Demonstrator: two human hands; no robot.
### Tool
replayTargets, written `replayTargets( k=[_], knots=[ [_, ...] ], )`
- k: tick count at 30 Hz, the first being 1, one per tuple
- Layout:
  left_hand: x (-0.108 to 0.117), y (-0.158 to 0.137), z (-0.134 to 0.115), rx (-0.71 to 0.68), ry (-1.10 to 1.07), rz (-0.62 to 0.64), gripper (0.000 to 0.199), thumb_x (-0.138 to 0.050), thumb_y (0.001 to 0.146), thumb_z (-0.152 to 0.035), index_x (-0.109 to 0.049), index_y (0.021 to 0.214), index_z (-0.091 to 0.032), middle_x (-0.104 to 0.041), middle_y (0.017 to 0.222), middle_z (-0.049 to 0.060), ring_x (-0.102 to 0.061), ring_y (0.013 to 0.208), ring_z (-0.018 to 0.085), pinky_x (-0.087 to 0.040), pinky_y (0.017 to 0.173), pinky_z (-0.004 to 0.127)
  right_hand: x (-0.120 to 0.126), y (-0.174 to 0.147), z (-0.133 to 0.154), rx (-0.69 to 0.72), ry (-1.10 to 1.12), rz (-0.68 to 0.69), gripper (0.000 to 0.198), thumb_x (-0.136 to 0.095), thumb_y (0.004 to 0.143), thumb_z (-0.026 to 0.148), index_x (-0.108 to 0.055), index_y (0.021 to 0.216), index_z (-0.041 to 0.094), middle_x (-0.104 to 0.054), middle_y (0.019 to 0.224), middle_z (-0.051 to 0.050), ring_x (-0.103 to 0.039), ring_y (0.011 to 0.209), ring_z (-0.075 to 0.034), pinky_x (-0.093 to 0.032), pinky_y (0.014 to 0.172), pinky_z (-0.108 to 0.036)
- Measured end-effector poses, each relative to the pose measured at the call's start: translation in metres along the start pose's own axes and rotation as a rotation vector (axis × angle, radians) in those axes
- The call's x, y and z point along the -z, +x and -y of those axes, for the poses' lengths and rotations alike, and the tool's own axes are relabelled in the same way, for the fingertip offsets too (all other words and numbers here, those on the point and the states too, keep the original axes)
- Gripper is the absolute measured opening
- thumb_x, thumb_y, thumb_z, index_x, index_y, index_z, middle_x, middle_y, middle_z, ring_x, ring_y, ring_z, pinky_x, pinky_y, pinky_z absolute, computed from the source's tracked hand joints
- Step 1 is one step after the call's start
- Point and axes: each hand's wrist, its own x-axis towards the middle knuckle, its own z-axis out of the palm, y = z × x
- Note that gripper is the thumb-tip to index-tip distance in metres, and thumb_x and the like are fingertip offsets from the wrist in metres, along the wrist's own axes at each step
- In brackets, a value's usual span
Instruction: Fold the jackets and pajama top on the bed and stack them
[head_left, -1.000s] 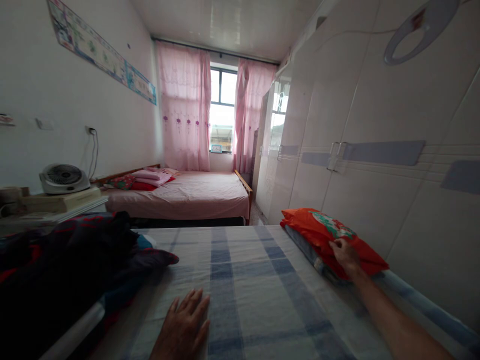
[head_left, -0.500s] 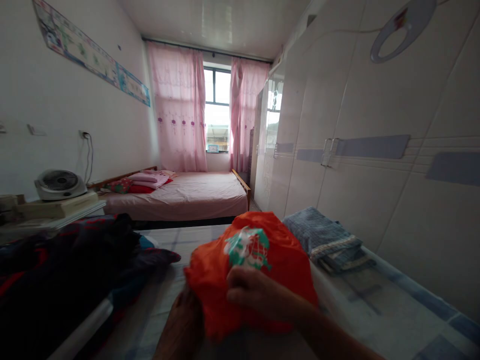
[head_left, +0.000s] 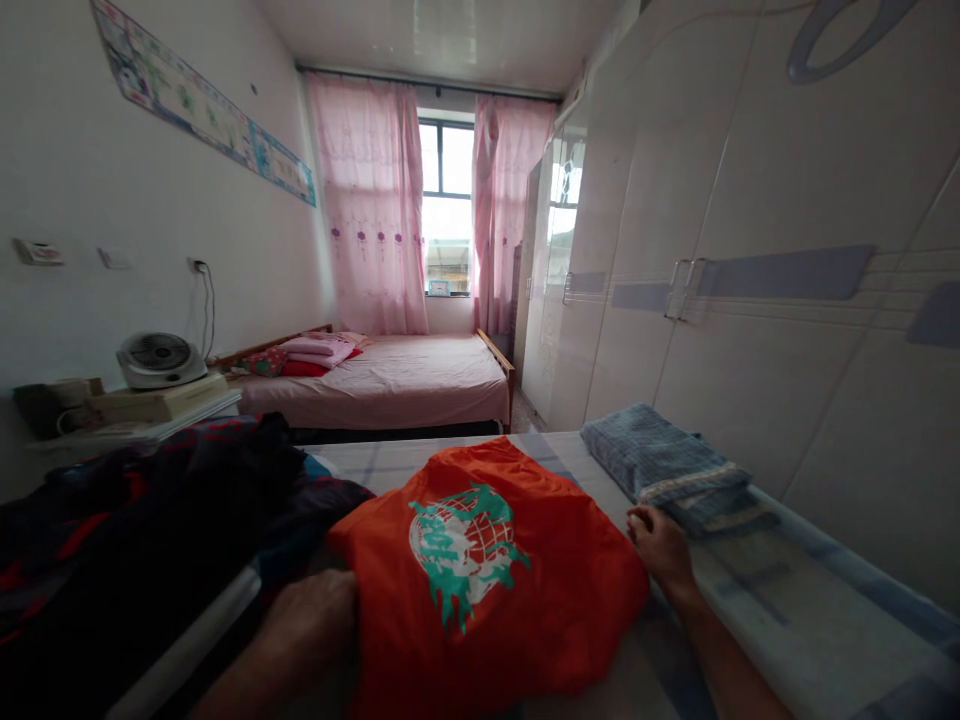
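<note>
An orange-red garment [head_left: 555,560] with a green and white globe print lies spread over the bed in front of me; its exact kind is not clear. My left hand [head_left: 315,610] is closed at its left edge, with the fingertips hidden against the cloth and slightly blurred. On the far side, my right hand [head_left: 661,545] has curled fingers gripping the right edge. Folded blue checked cloth [head_left: 652,455] rests just beyond my right hand. Dark clothes with red patches [head_left: 202,510] are heaped to the left of my left hand.
The near bed has a pale sheet with blue bands [head_left: 750,580]. A pink-covered bed [head_left: 405,385] stands beyond it, below the curtained window. White wardrobes [head_left: 720,200] line the right side. At left, a small fan [head_left: 161,360] sits on a box.
My right hand has moved from the middle of the garment out to its right edge. My left hand has shifted left. The garment is now flatter and wider, with its print spread out.
</note>
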Motion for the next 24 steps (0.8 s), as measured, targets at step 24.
replayTargets(
  k=[24],
  knots=[
    [0.095,0.074,-0.094,0.016,0.04,-0.293,0.039,-0.026,0.094,-0.032,-0.061,0.085,-0.019,-0.064,0.09,0.005,-0.061,0.078,0.019,-0.039,0.064,0.028,-0.015,-0.001,-0.015,0.038,-0.059,0.058,0.03,-0.036,0.076,0.031,-0.061,0.088,0.018,-0.069,0.083,-0.006,-0.064,0.078,-0.019,-0.045,0.074,-0.029]
  ],
)
